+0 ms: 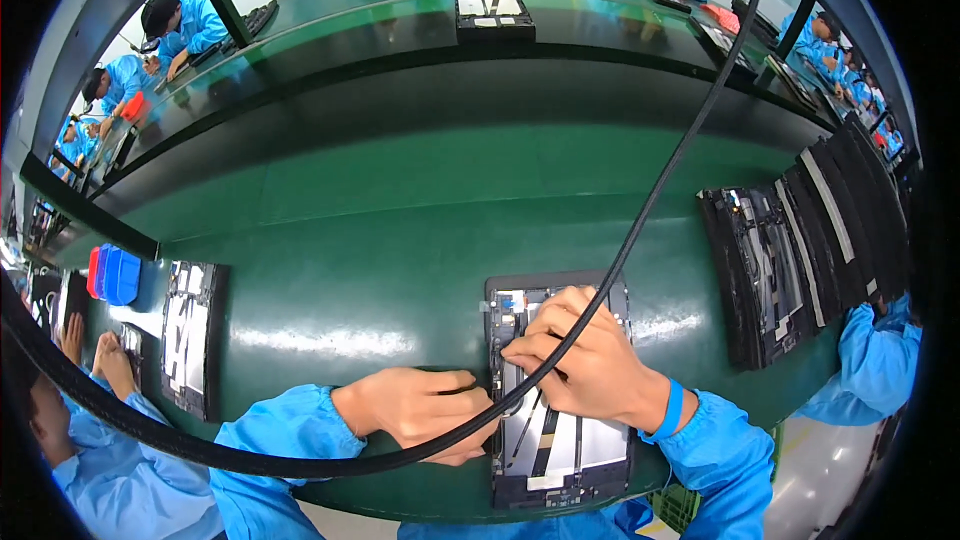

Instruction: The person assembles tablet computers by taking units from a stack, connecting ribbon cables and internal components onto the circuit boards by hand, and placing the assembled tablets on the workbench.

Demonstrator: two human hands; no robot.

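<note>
An opened tablet (pixel 600 440) lies on the green bench in front of me, its inner boards, ribbon cables and pale battery cells showing. My right hand (pixel 590 360) is over its upper half, thumb and fingers pinched close to the tablet's left inner edge. Whatever is between those fingertips is too small or hidden to name. My left hand (pixel 420 410) rests at the tablet's left side with bent fingers against its edge; the fingertips are partly covered by a black cable. A blue band (pixel 672 410) circles my right wrist.
The thick black cable (pixel 650 205) arcs across the view. Left stand a stack of opened tablets (pixel 190 340) and a blue bin (pixel 121 275). More tablets in black holders (pixel 770 260) lean at right. Another tablet (pixel 494 12) sits on the raised shelf. Co-workers sit around the bench.
</note>
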